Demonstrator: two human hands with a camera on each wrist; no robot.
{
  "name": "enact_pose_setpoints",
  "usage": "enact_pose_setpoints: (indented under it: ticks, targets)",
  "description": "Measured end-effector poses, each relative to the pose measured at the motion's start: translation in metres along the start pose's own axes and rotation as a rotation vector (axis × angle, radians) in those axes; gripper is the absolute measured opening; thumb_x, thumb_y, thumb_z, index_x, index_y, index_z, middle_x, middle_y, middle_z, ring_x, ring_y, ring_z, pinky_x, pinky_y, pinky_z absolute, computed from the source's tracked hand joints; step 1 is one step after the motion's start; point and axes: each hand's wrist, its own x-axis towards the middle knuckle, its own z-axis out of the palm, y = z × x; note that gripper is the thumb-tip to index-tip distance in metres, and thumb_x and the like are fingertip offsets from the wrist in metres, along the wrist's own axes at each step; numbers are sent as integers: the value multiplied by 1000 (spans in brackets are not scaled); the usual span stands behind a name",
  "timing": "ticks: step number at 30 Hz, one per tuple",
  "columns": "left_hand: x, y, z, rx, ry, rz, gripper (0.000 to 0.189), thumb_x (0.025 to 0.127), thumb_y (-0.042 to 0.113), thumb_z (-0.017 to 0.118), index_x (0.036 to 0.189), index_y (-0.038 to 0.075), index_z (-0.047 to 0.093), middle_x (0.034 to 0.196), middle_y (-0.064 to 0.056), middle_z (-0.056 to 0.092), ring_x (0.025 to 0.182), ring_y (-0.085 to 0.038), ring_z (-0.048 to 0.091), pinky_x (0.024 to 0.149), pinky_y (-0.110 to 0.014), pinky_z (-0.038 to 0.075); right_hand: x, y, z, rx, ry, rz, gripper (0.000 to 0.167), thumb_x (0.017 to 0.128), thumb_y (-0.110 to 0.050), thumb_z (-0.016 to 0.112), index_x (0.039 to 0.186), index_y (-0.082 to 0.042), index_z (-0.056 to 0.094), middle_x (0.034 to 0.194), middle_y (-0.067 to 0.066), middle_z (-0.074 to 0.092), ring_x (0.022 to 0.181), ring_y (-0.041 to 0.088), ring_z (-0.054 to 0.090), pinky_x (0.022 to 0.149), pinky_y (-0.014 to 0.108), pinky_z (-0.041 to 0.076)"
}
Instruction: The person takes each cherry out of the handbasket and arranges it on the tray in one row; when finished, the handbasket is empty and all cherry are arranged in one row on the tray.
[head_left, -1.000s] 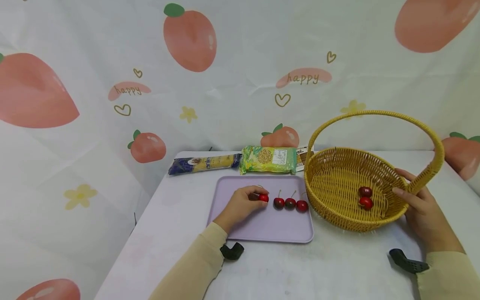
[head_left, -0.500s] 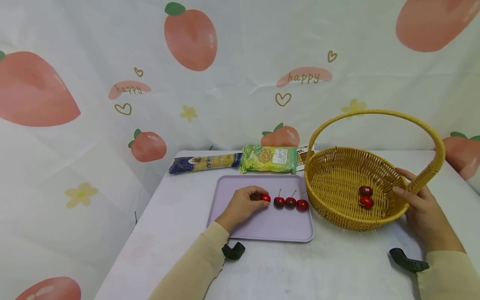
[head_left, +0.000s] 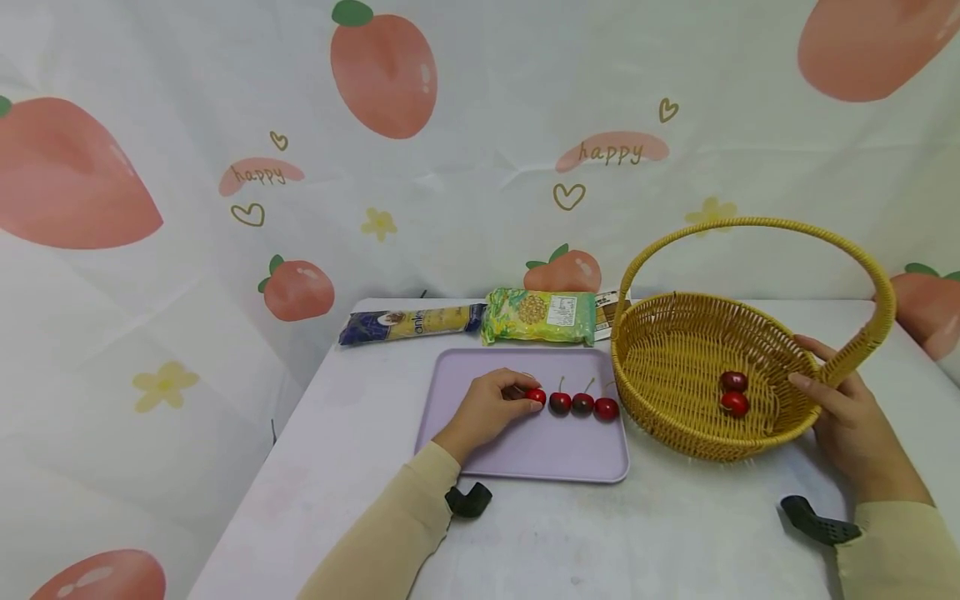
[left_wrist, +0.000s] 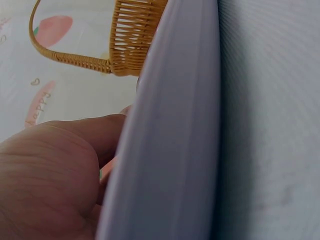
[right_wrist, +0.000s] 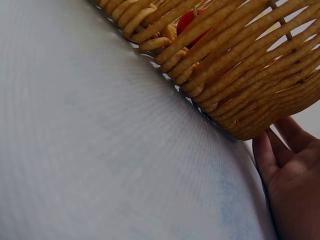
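Note:
Between thumb and fingers, my left hand (head_left: 486, 408) pinches a red cherry (head_left: 536, 397) low over the lilac tray (head_left: 525, 463). Just right of it, three stemmed cherries (head_left: 582, 404) sit in a row on the tray. In the left wrist view the tray's edge (left_wrist: 170, 130) hides my fingertips and the cherry. My right hand (head_left: 851, 421) grips the right rim of a golden wicker basket (head_left: 667, 367), thumb over the rim. Two cherries (head_left: 735, 405) lie inside the basket. Through the weave in the right wrist view, a cherry (right_wrist: 187, 24) shows beside the hand's side of the basket.
Behind the tray lie a blue-and-yellow packet (head_left: 412, 323), a green-yellow bag (head_left: 538, 317) and a partly hidden brown-and-white pack (head_left: 603, 317). The basket's tall handle (head_left: 757, 222) arches above it. A fruit-printed cloth (head_left: 450, 183) hangs behind the white table.
My left hand has slid slightly right with its cherry, bringing it closer to the row of three. The right hand stays on the basket rim.

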Motion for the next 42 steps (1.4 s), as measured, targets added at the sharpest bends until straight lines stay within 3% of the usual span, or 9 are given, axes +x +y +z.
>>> enact_pose_setpoints:
  ticks: [11, 42]
  targets:
    - [-1, 2, 0, 4, -10, -4, 22, 93, 17, 91, 114, 15, 84, 102, 9, 73, 91, -11, 67, 82, -32, 54, 1, -1, 1, 21, 9, 3, 61, 113, 0, 49, 170, -22, 39, 154, -6, 46, 129, 3, 52, 93, 13, 47]
    - [0, 1, 0, -5, -17, -3, 26, 93, 19, 92, 116, 13, 83, 106, 7, 72, 94, -12, 65, 85, -33, 53, 2, -3, 1, 53, 8, 5, 59, 113, 1, 47, 167, -22, 43, 152, -7, 50, 129, 3, 54, 93, 14, 47]
